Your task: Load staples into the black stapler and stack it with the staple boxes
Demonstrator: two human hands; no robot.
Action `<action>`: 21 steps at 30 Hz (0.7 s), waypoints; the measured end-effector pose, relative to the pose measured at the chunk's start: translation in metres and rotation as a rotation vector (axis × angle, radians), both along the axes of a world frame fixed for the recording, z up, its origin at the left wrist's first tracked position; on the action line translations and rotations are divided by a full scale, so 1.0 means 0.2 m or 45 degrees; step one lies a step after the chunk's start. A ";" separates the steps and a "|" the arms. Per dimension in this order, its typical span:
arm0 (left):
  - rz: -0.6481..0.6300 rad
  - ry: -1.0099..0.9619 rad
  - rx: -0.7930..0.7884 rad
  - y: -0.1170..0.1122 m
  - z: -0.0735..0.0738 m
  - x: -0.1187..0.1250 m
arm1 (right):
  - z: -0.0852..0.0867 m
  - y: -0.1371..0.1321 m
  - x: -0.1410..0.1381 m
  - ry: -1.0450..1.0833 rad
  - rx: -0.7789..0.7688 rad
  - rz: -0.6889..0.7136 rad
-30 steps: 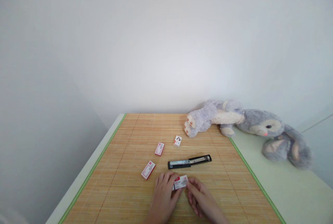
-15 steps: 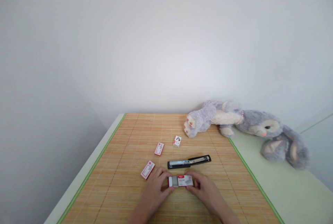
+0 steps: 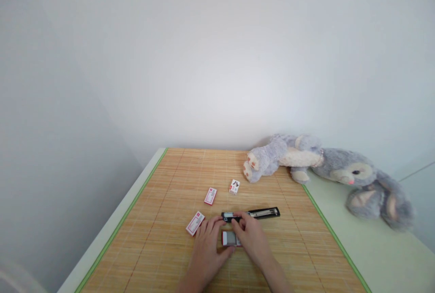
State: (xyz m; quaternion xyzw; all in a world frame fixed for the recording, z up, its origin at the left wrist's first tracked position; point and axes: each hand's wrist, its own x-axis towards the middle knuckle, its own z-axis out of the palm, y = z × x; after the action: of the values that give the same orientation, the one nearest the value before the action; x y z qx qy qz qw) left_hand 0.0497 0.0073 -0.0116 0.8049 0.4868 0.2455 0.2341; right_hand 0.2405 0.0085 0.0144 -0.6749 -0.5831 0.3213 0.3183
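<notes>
My left hand [image 3: 209,244] rests on the bamboo mat [image 3: 163,238], its thumb and fingers closed on the left end of a small red-and-white box [image 3: 229,238] whose grey inside shows. My right hand [image 3: 250,237] lies across the box's right part. Its fingertips are pinched together at the left end of a black stapler [image 3: 261,213], which lies opened flat just beyond the box. What those fingertips hold, if anything, is hidden.
Three more small red-and-white boxes lie on the mat: one [image 3: 195,223] left of my hands, one [image 3: 210,196] farther back, one [image 3: 234,186] beyond the stapler. A grey plush rabbit [image 3: 340,170] lies at the back right on the pale green tabletop [image 3: 367,247].
The box has been slid open and set down. My right hand left its right end and moved forward over it to the stapler. The view shifted slightly.
</notes>
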 end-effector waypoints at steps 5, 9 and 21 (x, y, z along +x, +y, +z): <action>-0.005 -0.003 -0.004 0.00 0.01 0.00 | -0.06 0.04 -0.07 0.018 0.018 -0.072; -0.012 -0.028 -0.033 -0.01 0.05 -0.01 | 0.01 0.07 -0.07 -0.029 0.063 0.009; -0.101 -0.062 -0.136 0.01 0.10 -0.04 | 0.20 -0.03 0.06 -0.469 -0.071 0.515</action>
State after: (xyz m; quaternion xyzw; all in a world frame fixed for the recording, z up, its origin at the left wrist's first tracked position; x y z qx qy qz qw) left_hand 0.0418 0.0084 0.0074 0.8038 0.4612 0.2293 0.2978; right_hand 0.2522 0.0015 0.0543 -0.6003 -0.7450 0.2661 0.1177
